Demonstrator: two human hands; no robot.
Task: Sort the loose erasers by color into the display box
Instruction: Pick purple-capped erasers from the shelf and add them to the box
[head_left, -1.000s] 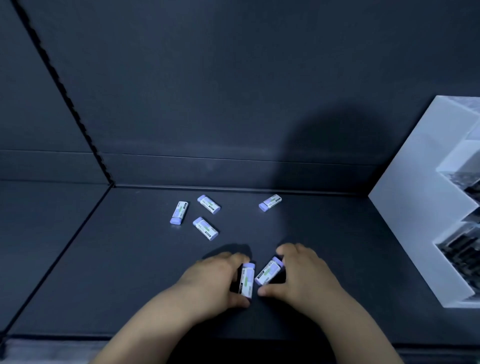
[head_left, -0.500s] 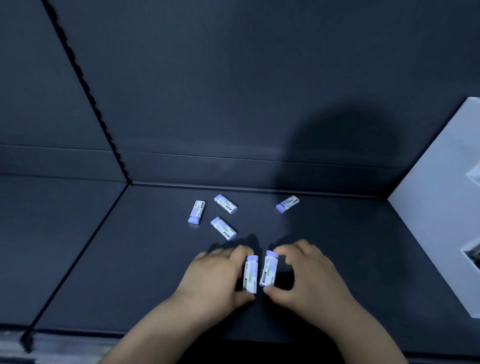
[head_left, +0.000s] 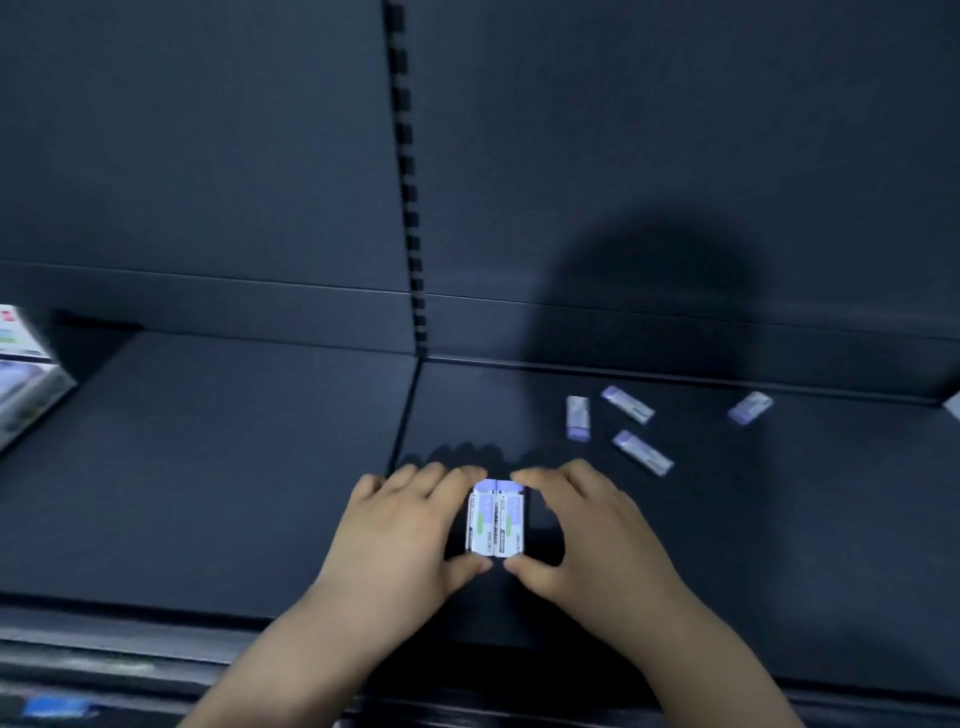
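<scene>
Left hand (head_left: 405, 525) pinches pair (head_left: 496, 522) lengthwise, finger at far end, thumb at near end. Pair: two purple erasers touching side by side on shelf (head_left: 208, 493), long axes pointing away from body. Right hand (head_left: 587, 530) mirrors that grip. Four loose erasers (head_left: 643, 453) lie beyond, right of it; right hand nearer.

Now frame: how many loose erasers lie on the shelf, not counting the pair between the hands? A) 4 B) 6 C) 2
A, four: the leftmost eraser, rear eraser, near eraser and far-right eraser, all clear of the pair.
</scene>
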